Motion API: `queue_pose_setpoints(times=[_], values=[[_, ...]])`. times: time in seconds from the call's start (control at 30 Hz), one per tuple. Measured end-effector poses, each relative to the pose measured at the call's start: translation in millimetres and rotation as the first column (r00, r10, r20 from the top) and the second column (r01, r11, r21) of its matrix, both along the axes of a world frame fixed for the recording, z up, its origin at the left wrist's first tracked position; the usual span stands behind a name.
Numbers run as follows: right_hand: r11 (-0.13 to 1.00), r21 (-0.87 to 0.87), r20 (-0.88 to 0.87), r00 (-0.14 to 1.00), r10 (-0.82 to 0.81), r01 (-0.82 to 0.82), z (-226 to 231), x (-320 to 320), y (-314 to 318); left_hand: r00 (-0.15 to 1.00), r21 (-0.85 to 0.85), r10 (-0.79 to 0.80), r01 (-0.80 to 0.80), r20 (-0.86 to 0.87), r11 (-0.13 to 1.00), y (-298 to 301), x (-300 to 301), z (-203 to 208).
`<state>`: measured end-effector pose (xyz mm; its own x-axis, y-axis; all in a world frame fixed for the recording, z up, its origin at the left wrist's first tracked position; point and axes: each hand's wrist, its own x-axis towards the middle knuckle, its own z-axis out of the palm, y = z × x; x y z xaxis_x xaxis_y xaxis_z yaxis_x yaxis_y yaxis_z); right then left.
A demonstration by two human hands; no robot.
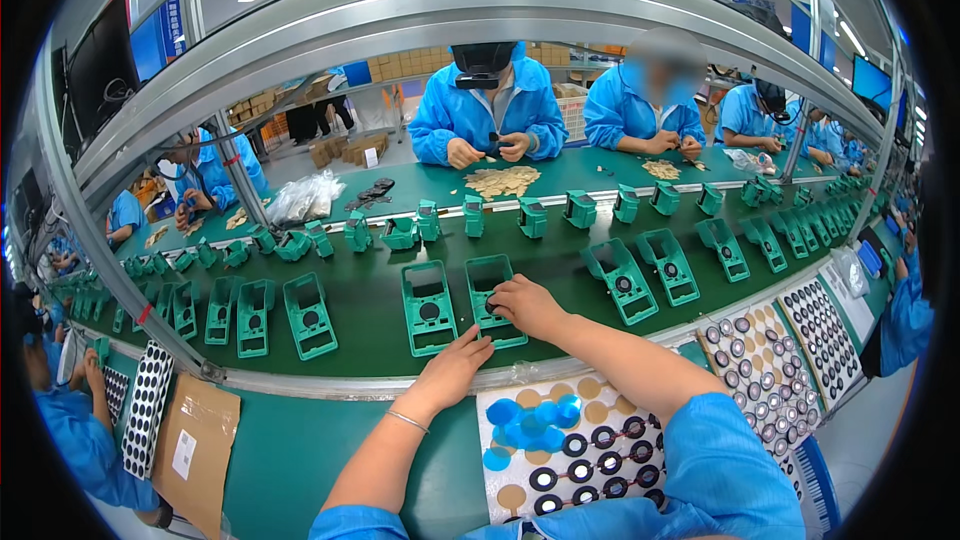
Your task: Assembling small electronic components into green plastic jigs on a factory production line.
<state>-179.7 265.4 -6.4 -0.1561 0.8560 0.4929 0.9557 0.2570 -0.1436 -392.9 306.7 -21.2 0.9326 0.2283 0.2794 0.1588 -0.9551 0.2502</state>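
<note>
In front of me a green plastic housing [488, 270] lies on the dark green belt. My right hand [528, 308] reaches over it, fingers bent down into its lower part around a small round black part, mostly covered by the fingers. My left hand [452, 368] is at the housing's near left corner, its fingertips closed against the edge. Just left lies a similar green housing [428, 285] with a black disc in its lower half. Below my right forearm, a white tray [490, 405] carries rows of round black ring-shaped parts with pale centres.
More green housings [620, 285] line the belt on both sides, with smaller green parts [532, 218] farther back. Blue round films [530, 425] lie on the tray. Another parts tray [770, 370] is at right, a cardboard sheet [195, 450] at left. Co-workers [490, 110] sit across the belt.
</note>
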Motion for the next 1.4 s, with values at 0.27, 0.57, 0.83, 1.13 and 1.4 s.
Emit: queue_pose_setpoints(times=[0.27, 0.57, 0.83, 1.13, 1.4], values=[[0.997, 0.069, 0.073, 0.997, 0.012, -0.017, -11, 1, 2, 1.0, -0.013, 0.005, -0.006, -0.029, 1.0, -3, 0, -5], [0.995, 0.096, 0.118, 0.993, 0.026, -0.038, -18, 4, 3, 1.0, 0.003, -0.009, 0.009, -0.005, 1.0, 0, 2, -7], [0.997, 0.06, 0.224, 0.974, 0.034, -0.049, -16, -1, -2, 0.997, 0.045, -0.05, 0.053, -0.057, 0.998, 2, -2, -2], [0.99, -0.084, 0.3, 0.95, -0.086, 0.116, 3, -7, -11, 0.994, 0.058, -0.089, 0.093, -0.066, 0.994, 14, -2, -3], [0.995, -0.065, -0.134, 0.988, -0.081, 0.073, 89, -26, -105, 0.984, -0.228, -0.16, 0.175, 0.083, 0.958, -71, -71, 71]])
